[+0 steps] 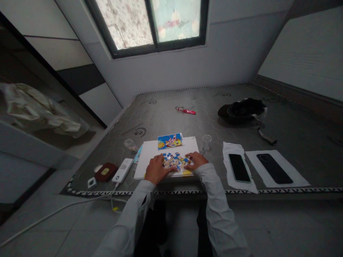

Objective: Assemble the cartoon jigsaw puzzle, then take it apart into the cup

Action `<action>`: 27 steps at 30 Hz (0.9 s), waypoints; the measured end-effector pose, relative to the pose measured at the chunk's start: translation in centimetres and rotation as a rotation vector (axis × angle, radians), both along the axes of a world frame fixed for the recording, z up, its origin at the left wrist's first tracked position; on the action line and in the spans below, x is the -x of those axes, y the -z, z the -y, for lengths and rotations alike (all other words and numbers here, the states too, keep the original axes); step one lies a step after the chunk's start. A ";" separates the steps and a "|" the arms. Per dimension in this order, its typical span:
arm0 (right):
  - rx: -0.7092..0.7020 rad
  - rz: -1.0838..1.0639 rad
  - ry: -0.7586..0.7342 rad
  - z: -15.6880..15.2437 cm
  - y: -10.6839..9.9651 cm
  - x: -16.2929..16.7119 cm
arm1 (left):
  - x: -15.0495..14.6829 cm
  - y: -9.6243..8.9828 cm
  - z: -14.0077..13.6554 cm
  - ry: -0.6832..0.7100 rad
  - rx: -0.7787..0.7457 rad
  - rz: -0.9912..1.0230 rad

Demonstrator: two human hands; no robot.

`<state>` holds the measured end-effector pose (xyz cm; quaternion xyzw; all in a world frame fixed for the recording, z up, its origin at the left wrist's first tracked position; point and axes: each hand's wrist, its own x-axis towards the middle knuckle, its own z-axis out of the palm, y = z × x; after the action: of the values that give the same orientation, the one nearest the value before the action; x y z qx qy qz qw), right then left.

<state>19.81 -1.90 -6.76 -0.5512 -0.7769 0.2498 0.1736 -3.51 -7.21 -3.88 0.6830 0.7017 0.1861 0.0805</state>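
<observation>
A loose pile of small jigsaw puzzle pieces [171,161], blue, yellow and pale on top, lies on a white board [147,151]. My left hand [155,170] rests along the left side of the pile, thumb and fingers apart, touching the pieces at its edge. From the right, my right hand [197,160] reaches in with its fingers spread around the pile's right edge. Neither hand visibly grips a piece. Just beyond the pieces, a colourful cartoon picture card [170,141] lies on the upper part of the board.
Left of the board are a clear jar [131,145], a white power strip [122,170] with a cable, and a brown case [106,172]. To the right stand a clear cup [207,139] and two phones, one dark-screened [239,167]. A cap [242,111] and red packet [187,111] lie farther back.
</observation>
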 end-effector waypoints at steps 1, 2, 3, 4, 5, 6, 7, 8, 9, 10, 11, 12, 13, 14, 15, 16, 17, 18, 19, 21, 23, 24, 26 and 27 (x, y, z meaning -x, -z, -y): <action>0.002 0.002 -0.013 0.0 0.1 -0.1 | -0.2 0.2 0.1 0.002 0.003 0.000; 0.002 0.003 -0.023 0.0 0.1 -0.1 | -0.4 0.3 0.0 0.005 0.004 0.003; 0.001 0.004 -0.029 -0.1 0.2 -0.2 | -0.6 0.5 0.0 0.008 0.004 0.007; -0.001 0.005 -0.032 -0.1 0.3 -0.2 | -0.7 0.6 -0.1 0.010 0.002 0.012; -0.002 0.007 -0.032 -0.1 0.3 -0.1 | -0.7 0.7 -0.3 0.012 0.000 0.018; -0.003 0.009 -0.032 -0.1 0.3 -0.1 | -0.6 0.8 -0.4 0.012 -0.002 0.024; -0.003 0.011 -0.033 -0.2 0.4 0.0 | -0.5 0.9 -0.5 0.012 -0.003 0.031; -0.002 0.012 -0.035 -0.2 0.4 0.1 | -0.4 0.9 -0.7 0.011 -0.002 0.038; -0.002 0.014 -0.037 -0.2 0.4 0.2 | -0.3 1.0 -0.8 0.011 0.001 0.045; -0.001 0.015 -0.038 -0.2 0.5 0.3 | -0.1 1.0 -0.9 0.011 0.006 0.053; 0.001 0.015 -0.039 -0.3 0.5 0.4 | 0.0 1.0 -1.0 0.012 0.014 0.060; 0.002 0.016 -0.038 -0.3 0.5 0.6 | 0.1 1.0 -1.1 0.015 0.022 0.069; 0.005 0.016 -0.037 -0.3 0.5 0.7 | 0.2 1.0 -1.2 0.018 0.029 0.078; 0.008 0.016 -0.036 -0.4 0.5 0.8 | 0.3 1.0 -1.3 0.021 0.035 0.087; 0.011 0.016 -0.035 -0.4 0.5 0.9 | 0.4 0.9 -1.4 0.024 0.039 0.096; 0.012 0.013 -0.035 -0.4 0.6 1.0 | 0.5 0.9 -1.5 0.027 0.043 0.106; 0.012 0.010 -0.035 -0.4 0.6 1.1 | 0.6 0.8 -1.6 0.029 0.047 0.115; 0.011 0.006 -0.035 -0.5 0.6 1.1 | 0.8 0.7 -1.7 0.030 0.052 0.123; 0.009 0.001 -0.036 -0.5 0.6 1.2 | 0.9 0.6 -1.8 0.030 0.059 0.131; 0.008 -0.009 -0.037 -0.5 0.6 1.2 | 1.1 0.5 -2.0 0.029 0.079 0.149; 0.006 -0.018 -0.038 -0.4 0.6 1.3 | 1.4 0.3 -2.2 0.025 0.098 0.168; 0.005 -0.023 -0.038 -0.4 0.6 1.3 | 1.4 0.2 -2.3 0.023 0.105 0.176; 0.004 -0.031 -0.041 -0.3 0.5 1.2 | 1.5 0.1 -2.3 0.019 0.110 0.186; 0.005 -0.036 -0.042 -0.3 0.5 1.2 | 1.5 0.0 -2.3 0.015 0.109 0.187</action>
<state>18.57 -1.58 -7.23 -0.5307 -0.7845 0.2650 0.1808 -5.05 -4.91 -3.86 0.6625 0.6950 0.2101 0.1841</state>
